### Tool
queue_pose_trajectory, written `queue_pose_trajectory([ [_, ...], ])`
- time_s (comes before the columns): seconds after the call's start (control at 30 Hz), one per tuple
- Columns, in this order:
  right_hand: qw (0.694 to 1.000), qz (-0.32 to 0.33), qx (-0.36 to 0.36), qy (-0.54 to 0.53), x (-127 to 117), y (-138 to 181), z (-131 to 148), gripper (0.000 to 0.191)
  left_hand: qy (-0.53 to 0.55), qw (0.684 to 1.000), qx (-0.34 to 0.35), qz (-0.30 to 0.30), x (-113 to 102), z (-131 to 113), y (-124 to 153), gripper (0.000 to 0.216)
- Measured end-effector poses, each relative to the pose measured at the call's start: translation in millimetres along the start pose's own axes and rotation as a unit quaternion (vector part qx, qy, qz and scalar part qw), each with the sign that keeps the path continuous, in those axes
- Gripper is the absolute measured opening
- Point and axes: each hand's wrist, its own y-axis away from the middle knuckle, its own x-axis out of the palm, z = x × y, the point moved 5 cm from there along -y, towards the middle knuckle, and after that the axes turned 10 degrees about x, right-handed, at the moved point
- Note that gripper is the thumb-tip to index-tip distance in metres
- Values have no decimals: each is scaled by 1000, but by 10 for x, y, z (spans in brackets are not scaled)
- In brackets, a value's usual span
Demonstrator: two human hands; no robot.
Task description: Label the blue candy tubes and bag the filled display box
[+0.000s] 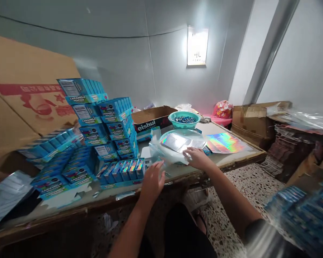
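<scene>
My left hand [153, 181] is over the table edge, thumb and fingers apart. Its fingertips are beside a crumpled clear plastic bag [157, 152], and no object shows in its grip. My right hand [198, 158] has its fingers curled at the near edge of the clear plastic, beside a shiny silver sheet [174, 141]. The sheet lies over a turquoise basin [164, 133], whose contents are mostly hidden. Left of my left hand, a display tray [123, 183] holds a row of small blue boxes with shiny tops.
Stacked blue candy cartons [115, 125] stand at left, before a big cardboard box [29, 89]. Behind are an open carton [150, 123] and a turquoise basket [184, 124] of blue-wrapped pieces. Rainbow-shiny sheets [226, 142] lie at right. Piled cardboard [280, 150] stands beyond the table.
</scene>
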Motion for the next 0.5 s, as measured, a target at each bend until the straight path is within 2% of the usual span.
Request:
queue_pose_trajectory([
  [0.07,1000,-20,11,-20,9,-14,-35,37,25,999,6,36,252,-32,-303,42],
  [0.17,997,-44,26,-55,27,-16,-63,30,66,994,20,80,455,45,-561,34],
  [0.27,993,-65,38,-88,34,14,-34,31,106,989,24,97,470,190,-706,31],
  [0.4,987,-85,61,-122,21,27,47,49,195,972,21,128,460,370,-967,22],
  [0.5,983,-85,85,-136,21,-27,65,54,258,955,-2,147,475,486,-1150,16],
])
